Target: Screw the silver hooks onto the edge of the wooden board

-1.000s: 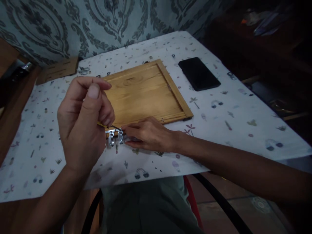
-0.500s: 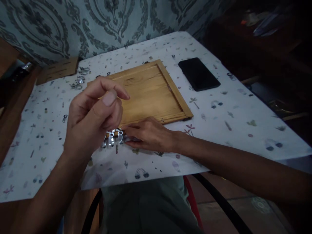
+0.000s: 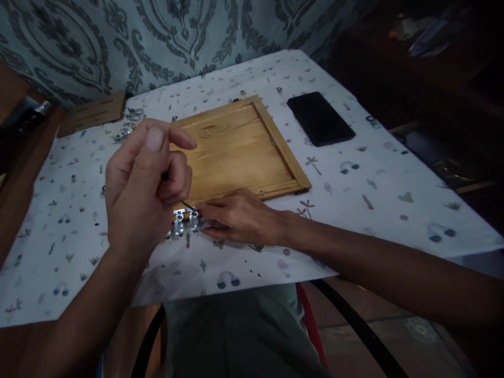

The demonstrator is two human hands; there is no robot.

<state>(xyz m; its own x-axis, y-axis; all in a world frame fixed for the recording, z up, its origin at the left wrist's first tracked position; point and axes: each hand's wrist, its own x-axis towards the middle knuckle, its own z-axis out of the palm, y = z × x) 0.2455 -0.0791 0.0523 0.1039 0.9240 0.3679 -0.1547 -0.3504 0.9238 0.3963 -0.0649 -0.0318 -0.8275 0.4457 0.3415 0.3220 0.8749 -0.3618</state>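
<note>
A wooden panel with a raised frame (image 3: 232,147) lies on the patterned tablecloth. Several shiny metal clips or hinges (image 3: 179,223) line its near edge. Above the panel's left side, my left hand (image 3: 144,181) is closed with curled fingers; a thin dark shaft (image 3: 189,206) runs from beneath it to the rightmost metal piece. The rest of what it holds is hidden. My right hand (image 3: 240,218) lies low at the panel's near edge, its thumb and fingertips pressed around the rightmost metal piece (image 3: 194,219).
A black phone (image 3: 321,118) lies right of the panel. At the back left are a piece of brown cardboard (image 3: 94,113) and loose metal parts (image 3: 123,135). The near edge of the tablecloth (image 3: 236,281) hangs above my lap.
My left hand has turned and shifted slightly left, its thumb now more upright. The thin shaft beneath it shows more clearly. My right hand has hardly moved.
</note>
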